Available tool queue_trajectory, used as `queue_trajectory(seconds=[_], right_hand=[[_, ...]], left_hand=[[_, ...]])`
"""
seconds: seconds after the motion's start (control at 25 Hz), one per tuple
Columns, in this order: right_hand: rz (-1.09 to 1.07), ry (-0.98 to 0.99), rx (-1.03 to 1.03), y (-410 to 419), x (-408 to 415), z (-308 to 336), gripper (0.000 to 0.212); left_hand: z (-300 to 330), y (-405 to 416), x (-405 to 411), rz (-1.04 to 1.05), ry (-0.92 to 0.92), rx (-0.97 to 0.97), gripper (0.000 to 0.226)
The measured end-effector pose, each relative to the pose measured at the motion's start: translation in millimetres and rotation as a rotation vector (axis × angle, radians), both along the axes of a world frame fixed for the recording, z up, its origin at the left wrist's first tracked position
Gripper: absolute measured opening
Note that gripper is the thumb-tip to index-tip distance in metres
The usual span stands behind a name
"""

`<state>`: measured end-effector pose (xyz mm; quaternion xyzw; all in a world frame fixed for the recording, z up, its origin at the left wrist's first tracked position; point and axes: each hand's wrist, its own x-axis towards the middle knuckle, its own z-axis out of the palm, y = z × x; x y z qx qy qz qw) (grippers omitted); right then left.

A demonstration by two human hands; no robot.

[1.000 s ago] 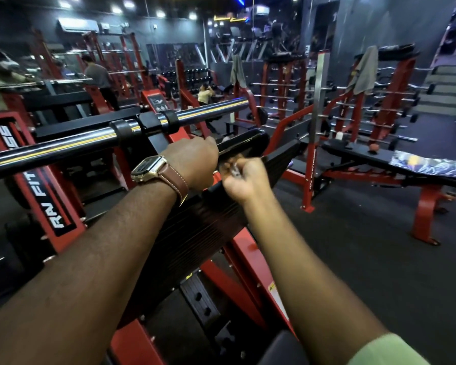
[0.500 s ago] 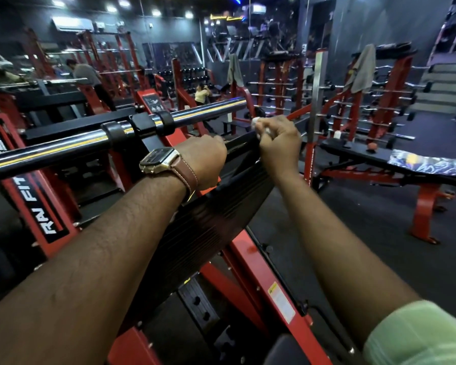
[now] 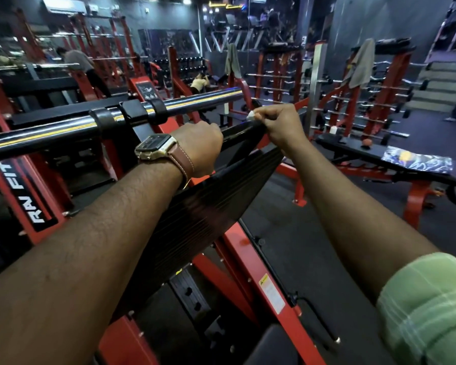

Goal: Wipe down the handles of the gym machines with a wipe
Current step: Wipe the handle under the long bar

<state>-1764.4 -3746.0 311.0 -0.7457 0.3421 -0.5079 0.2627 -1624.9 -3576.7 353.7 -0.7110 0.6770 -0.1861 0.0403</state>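
My right hand pinches a small white wipe and presses it on the far top corner of a black ribbed bench pad. My left hand, with a brown-strapped watch on its wrist, curls over the pad's upper edge just left of the right hand. A chrome barbell with black collars lies across the red rack right behind both hands.
Red frame rails run below the pad. To the right stands a flat bench with a patterned cloth on it. Racks of bars with hanging towels fill the back. People exercise at the far left.
My right hand has slid with the wipe from the middle of the pad up to its far top corner. The left hand has kept its grip on the pad's edge.
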Motion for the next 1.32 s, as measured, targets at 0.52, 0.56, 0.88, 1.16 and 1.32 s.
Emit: queue_trajectory(seconds=[0.52,0.56,0.88,1.16,1.32], right_hand=[[-0.006,0.085,0.352,-25,3,-28,0.034],[-0.034,-0.031,0.358,-22,3,-28,0.033],[-0.500,-0.663,0.403,44,49,-42,0.019],[-0.090,-0.973,1.021,75,21,-21,0.027],[0.237,-0.568,0.687,94,15,-42,0.014]], left_hand=[[-1,-7,3,-0.006,0.051,-0.013,0.031],[-1,-6,2,-0.003,0.049,-0.019,0.030],[-2,-6,1,0.019,0.031,-0.018,0.030],[0,-3,-2,0.029,0.058,0.001,0.033],[-1,-3,-2,0.026,0.082,-0.009,0.032]])
